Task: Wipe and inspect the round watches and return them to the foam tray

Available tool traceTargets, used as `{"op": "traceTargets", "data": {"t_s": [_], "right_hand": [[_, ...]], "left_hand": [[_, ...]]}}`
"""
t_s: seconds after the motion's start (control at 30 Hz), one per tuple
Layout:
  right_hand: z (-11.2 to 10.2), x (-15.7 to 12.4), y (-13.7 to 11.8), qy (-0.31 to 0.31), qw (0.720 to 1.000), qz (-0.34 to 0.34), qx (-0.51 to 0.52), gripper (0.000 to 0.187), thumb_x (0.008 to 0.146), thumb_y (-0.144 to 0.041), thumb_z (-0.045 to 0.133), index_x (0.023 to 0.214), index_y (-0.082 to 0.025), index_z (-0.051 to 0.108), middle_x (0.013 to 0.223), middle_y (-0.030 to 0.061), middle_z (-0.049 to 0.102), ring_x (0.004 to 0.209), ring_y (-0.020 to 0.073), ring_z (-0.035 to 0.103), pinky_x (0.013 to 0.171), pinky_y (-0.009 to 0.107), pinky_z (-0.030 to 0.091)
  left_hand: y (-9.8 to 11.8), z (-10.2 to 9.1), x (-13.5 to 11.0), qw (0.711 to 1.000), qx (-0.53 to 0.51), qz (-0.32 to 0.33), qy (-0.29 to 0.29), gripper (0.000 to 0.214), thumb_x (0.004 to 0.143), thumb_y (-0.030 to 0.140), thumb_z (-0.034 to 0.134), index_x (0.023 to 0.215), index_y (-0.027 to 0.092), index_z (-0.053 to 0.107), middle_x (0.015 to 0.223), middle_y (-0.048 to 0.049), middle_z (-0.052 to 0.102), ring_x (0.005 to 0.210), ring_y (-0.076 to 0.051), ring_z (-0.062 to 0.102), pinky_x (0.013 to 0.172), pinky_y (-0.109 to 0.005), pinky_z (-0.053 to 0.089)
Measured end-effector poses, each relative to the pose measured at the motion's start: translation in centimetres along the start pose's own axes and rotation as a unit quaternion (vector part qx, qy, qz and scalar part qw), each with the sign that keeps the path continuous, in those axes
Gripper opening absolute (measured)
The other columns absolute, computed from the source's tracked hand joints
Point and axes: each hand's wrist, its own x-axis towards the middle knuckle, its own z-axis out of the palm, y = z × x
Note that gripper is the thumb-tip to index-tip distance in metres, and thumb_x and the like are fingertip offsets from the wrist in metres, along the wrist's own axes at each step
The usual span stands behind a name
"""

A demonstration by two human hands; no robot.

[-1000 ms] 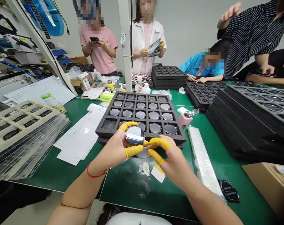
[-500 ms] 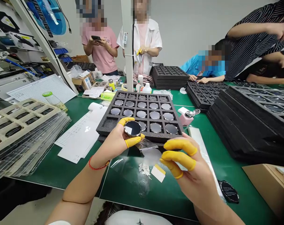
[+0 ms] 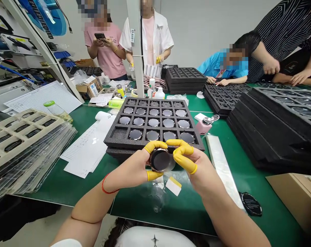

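My left hand [image 3: 135, 169], with yellow finger cots on thumb and forefinger and a red cord at the wrist, pinches a round black-faced watch body [image 3: 161, 160] just above the green mat. My right hand [image 3: 194, 164], also in yellow cots, meets it from the right, its fingertips closed on the disc's edge. Directly behind stands a black foam tray [image 3: 114, 135] whose pockets hold several round discs; its front-left pocket is bare. A white tab with a yellow end [image 3: 173, 185] and scraps of clear film lie under my hands.
Clear blister trays [image 3: 22, 144] are stacked at left beside white papers [image 3: 87, 151]. A pink dispenser bottle [image 3: 203, 126], a long white strip [image 3: 222, 168] and a black disc [image 3: 250, 204] lie at right. Black foam trays [image 3: 273, 120] pile at far right. Several people work across the table.
My right hand, which had drawn back to the lower right with a peeled film, has come back to the disc. My left hand lowered the disc towards me.
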Motion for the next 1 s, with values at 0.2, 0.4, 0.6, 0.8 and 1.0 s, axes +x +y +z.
{"op": "traceTargets", "data": {"t_s": [0.2, 0.4, 0.6, 0.8, 1.0], "right_hand": [[0.18, 0.05, 0.03, -0.036, 0.998, 0.014, 0.04, 0.022, 0.078, -0.045, 0.072, 0.079, -0.023, 0.068, 0.116, 0.0045, 0.067, 0.099, 0.022, 0.065, 0.088, 0.037, 0.053], [0.17, 0.04, -0.1, -0.043, 0.998, 0.01, 0.041, 0.021, 0.079, -0.044, 0.072, 0.089, -0.026, 0.072, 0.113, 0.0036, 0.069, 0.097, 0.0215, 0.065, 0.091, 0.038, 0.052], [0.26, -0.04, -0.08, -0.042, 0.998, 0.014, 0.055, 0.016, 0.08, -0.04, 0.073, 0.082, -0.025, 0.071, 0.114, 0.0038, 0.068, 0.101, 0.0224, 0.064, 0.093, 0.039, 0.051], [0.11, -0.12, 0.0, -0.048, 0.997, 0.021, 0.062, 0.013, 0.082, -0.036, 0.071, 0.079, -0.024, 0.068, 0.118, 0.0029, 0.066, 0.104, 0.0224, 0.061, 0.093, 0.038, 0.049], [0.22, -0.01, 0.15, -0.049, 0.997, 0.016, 0.057, 0.013, 0.082, -0.035, 0.071, 0.077, -0.025, 0.066, 0.117, 0.0023, 0.066, 0.107, 0.0228, 0.06, 0.095, 0.039, 0.046]], "left_hand": [[0.02, 0.15, -0.13, 0.999, 0.03, 0.014, -0.005, 0.051, 0.08, 0.02, 0.068, 0.127, 0.027, 0.051, 0.133, -0.0066, 0.055, 0.113, -0.023, 0.059, 0.093, -0.031, 0.051], [-0.05, 0.21, -0.28, 0.999, 0.027, 0.021, -0.013, 0.053, 0.08, 0.016, 0.068, 0.129, 0.026, 0.049, 0.138, -0.0076, 0.053, 0.119, -0.024, 0.057, 0.095, -0.03, 0.05], [0.01, 0.12, -0.22, 0.999, 0.034, 0.021, -0.016, 0.053, 0.082, 0.017, 0.068, 0.129, 0.027, 0.047, 0.135, -0.0046, 0.054, 0.113, -0.019, 0.059, 0.095, -0.027, 0.049], [-0.03, 0.04, -0.19, 0.998, 0.043, 0.026, -0.024, 0.052, 0.082, 0.016, 0.067, 0.128, 0.028, 0.048, 0.135, -0.0035, 0.053, 0.113, -0.018, 0.059, 0.093, -0.025, 0.05], [-0.04, 0.01, -0.31, 0.999, 0.035, 0.022, -0.025, 0.055, 0.081, 0.015, 0.068, 0.13, 0.028, 0.046, 0.136, -0.005, 0.054, 0.113, -0.02, 0.06, 0.092, -0.027, 0.052]]}}
